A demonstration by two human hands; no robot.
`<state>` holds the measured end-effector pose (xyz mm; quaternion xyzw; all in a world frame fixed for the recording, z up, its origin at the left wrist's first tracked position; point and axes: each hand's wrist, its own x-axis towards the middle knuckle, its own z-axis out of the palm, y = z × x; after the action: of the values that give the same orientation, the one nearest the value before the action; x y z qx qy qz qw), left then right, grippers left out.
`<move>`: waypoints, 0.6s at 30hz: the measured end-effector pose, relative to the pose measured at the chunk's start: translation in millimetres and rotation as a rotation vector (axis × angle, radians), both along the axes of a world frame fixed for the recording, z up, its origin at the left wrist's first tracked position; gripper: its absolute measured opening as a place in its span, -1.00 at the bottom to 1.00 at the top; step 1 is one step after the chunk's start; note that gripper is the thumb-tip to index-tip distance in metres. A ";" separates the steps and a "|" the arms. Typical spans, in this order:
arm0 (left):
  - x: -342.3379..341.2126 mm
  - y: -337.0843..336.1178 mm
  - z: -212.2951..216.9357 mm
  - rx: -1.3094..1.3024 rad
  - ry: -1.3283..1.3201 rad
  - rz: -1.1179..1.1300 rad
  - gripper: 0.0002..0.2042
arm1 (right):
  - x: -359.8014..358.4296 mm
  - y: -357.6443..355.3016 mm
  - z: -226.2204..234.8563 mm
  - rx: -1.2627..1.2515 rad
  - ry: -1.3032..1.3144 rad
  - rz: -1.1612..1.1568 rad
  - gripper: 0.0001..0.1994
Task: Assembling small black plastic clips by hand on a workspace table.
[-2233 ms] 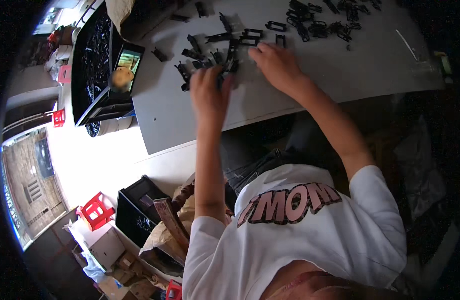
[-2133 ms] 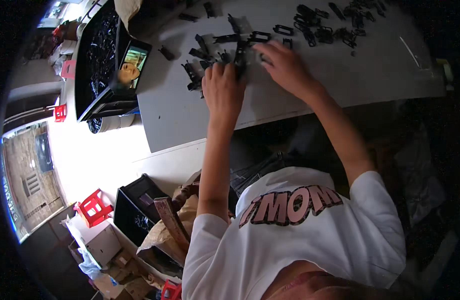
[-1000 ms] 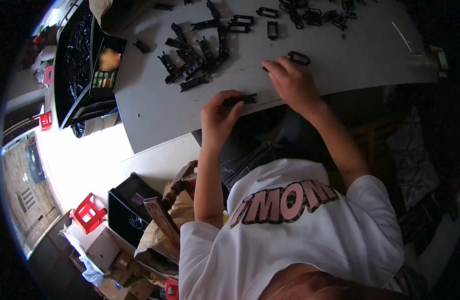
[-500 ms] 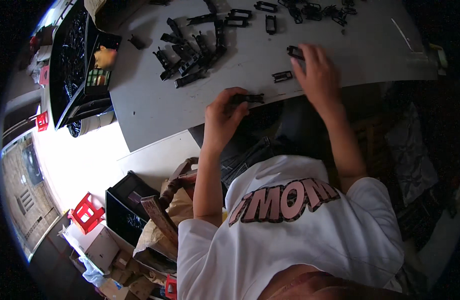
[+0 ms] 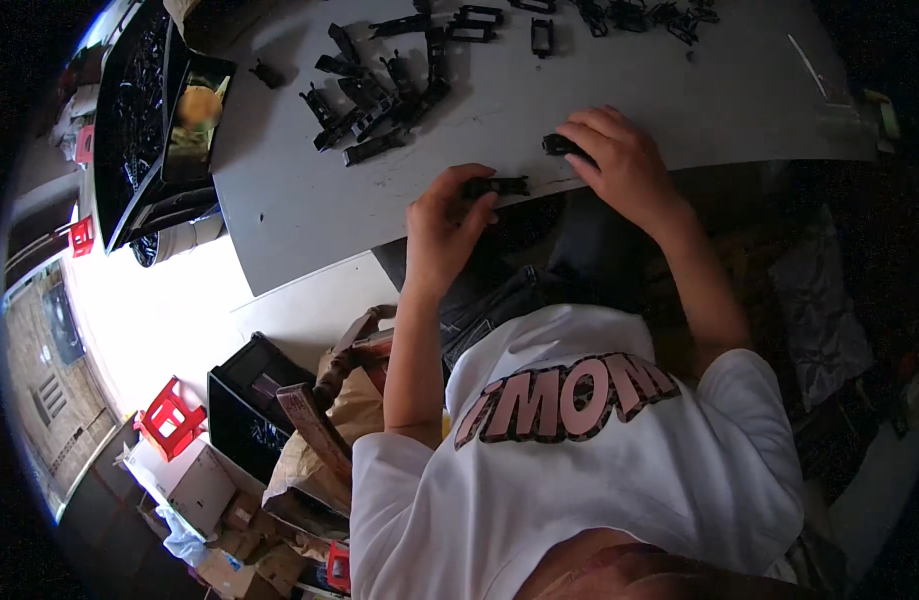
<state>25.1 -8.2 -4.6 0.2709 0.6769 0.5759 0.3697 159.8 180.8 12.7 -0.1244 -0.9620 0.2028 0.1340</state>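
Note:
Near the table's front edge my left hand (image 5: 445,220) is closed on a long black plastic part (image 5: 508,186), whose right end sticks out past the thumb and fingers. To the right, my right hand (image 5: 620,165) is curled, thumb and fingertips pressed around a small black plastic frame (image 5: 557,145) low over the table. Its palm side is hidden, so I cannot tell whether a second frame is under the fingers. Beyond my left hand lies a loose heap of similar long black parts (image 5: 375,105). Several open rectangular black frames (image 5: 542,37) lie farther back.
The grey table (image 5: 310,225) ends just in front of me. At its left stand black bins (image 5: 145,120) of dark parts and a picture panel (image 5: 198,110). A wooden chair (image 5: 315,430), a red stool (image 5: 170,420) and cardboard boxes (image 5: 242,510) are at lower left.
My right hand has come down toward me and left, onto the spot where a loose black frame lay. My left hand keeps its part in nearly the same place. The view has shifted slightly.

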 end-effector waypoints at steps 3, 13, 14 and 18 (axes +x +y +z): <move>3.3 0.2 1.8 0.006 -0.008 0.019 -0.77 | -5.0 -5.8 0.4 -0.029 -0.005 -0.035 -0.70; 12.9 11.1 0.4 0.024 0.078 0.003 -0.77 | -11.1 -34.2 17.9 -0.366 -0.002 0.064 -0.70; 13.3 11.2 0.5 0.062 0.056 -0.007 -0.78 | -11.2 -33.8 18.5 -0.366 -0.002 0.069 -0.70; 14.3 11.0 1.6 0.057 -0.010 0.017 -0.79 | -9.9 -33.7 17.5 -0.318 -0.023 0.053 -0.68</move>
<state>39.3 2.8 -2.9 0.2726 0.6607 0.5994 0.3604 149.9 147.1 30.2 -0.1209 -0.9221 0.3548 0.0963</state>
